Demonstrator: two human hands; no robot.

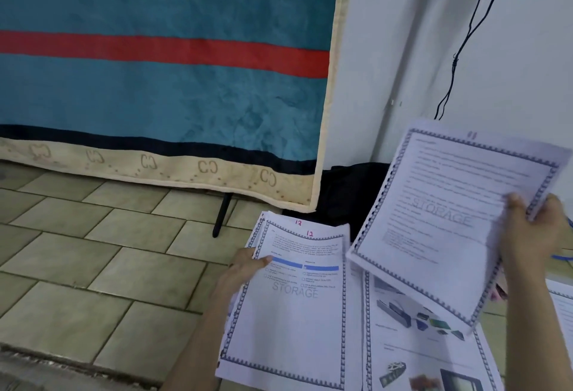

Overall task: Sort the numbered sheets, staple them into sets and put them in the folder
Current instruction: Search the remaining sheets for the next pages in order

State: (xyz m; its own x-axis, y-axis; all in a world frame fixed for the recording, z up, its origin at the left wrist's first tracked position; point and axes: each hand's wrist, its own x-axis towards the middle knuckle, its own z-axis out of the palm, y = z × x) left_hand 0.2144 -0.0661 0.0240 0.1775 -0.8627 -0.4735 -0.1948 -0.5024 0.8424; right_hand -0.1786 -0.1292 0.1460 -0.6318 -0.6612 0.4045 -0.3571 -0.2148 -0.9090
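Head view: a stack of numbered sheets [291,291] is held at its left edge by the left hand [245,269], the thumb laid over the top page and the other fingers hidden beneath the paper. The top page is marked 12 in red at its head, a page marked 13 is seen peeking out just behind it, and a grey "STORAGE" watermark and 2 blue bars are printed across it inside a dark patterned border. To the right, a single sheet [446,217] is gripped at its right edge by the right hand [533,229] – fingers curled round the paper – and is held tilted, raised above the other pages; its number at the top is blurred, though something like 11 is suggested. The same watermark and border are shown on it. Beneath it, another page with pictures of devices [421,338] is seen lying flat, just beside the held stack, and the corner of one more sheet [562,300] is visible at the right edge. A tiled floor [93,251] is spread to the left, a teal blanket with a red stripe [155,65] is hung behind it, and a black cable [465,34] is run down the white wall [403,49]. No folder or stapler can be made out.
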